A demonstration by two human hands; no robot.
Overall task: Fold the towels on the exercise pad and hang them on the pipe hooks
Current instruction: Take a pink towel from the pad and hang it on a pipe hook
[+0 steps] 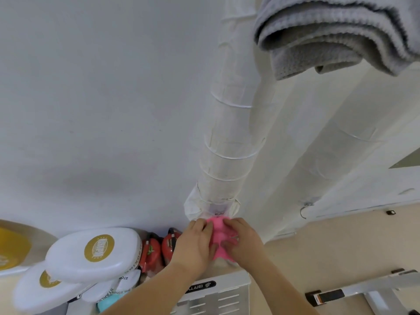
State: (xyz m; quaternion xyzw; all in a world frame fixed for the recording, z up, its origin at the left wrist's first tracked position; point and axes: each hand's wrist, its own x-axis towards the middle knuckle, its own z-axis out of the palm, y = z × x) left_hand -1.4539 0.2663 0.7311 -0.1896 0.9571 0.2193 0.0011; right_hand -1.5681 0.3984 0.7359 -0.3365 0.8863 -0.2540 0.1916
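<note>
A small pink towel (218,238) hangs at the base of the white wrapped pipe (229,142), bunched between my hands. My left hand (193,242) grips its left side with curled fingers. My right hand (244,241) pinches its right side. A folded grey towel (336,35) hangs high on the pipe at the top right. The hook under the pink towel is hidden. A bare metal hook (304,210) sticks out from the second white pipe on the right.
White boxing pads (95,253) with gold logos are stacked at the lower left, red gloves (156,251) beside them. A white metal cabinet top (218,289) lies below my hands. A grey bench frame (372,289) stands at the lower right.
</note>
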